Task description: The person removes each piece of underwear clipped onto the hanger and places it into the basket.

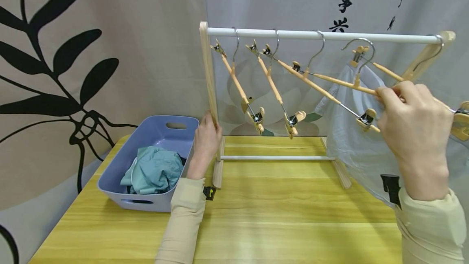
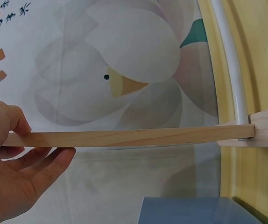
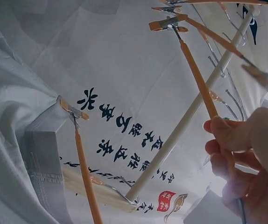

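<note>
My left hand grips the left wooden post of a small clothes rack, thumb on one side and fingers on the other. With my right hand I hold a wooden clip hanger by its bar, fingers curled round it in the right wrist view. The hanger's metal hook shows just below the white rail. Behind it a pale blue garment hangs clipped to the rightmost hanger. Three bare clip hangers hang from the rail's left half.
A blue-purple plastic basket stands on the wooden table, left of the rack, with a crumpled teal cloth inside. A white lower bar joins the rack's feet. Printed curtains hang behind.
</note>
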`<state>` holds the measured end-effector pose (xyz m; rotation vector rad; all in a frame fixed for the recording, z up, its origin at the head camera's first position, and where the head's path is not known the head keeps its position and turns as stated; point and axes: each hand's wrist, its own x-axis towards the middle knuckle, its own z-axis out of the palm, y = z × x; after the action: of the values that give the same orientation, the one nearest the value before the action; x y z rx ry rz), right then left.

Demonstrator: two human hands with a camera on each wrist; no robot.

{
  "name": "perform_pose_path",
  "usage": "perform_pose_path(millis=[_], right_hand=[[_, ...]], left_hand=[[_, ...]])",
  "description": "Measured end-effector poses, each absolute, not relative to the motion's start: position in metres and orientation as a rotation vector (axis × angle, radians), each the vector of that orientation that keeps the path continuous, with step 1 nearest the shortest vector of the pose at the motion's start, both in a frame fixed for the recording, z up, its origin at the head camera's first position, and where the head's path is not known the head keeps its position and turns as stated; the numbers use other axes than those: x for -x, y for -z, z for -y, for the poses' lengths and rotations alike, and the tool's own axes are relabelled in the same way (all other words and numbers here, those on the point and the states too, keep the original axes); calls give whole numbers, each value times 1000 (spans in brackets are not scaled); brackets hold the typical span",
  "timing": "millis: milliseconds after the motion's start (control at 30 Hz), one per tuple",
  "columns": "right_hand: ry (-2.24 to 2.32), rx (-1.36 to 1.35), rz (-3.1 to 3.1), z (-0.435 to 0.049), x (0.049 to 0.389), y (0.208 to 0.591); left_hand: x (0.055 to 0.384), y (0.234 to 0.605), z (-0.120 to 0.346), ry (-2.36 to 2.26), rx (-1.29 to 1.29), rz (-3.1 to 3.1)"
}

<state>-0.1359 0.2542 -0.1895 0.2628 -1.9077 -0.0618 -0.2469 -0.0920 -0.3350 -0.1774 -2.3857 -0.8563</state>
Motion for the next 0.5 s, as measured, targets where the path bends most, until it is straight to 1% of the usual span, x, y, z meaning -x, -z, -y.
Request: perform_pose_path(millis=[500], right_hand=[[75,-204,1946,-257,134,184]], left_hand=[[246,334,92,873,174,2389]])
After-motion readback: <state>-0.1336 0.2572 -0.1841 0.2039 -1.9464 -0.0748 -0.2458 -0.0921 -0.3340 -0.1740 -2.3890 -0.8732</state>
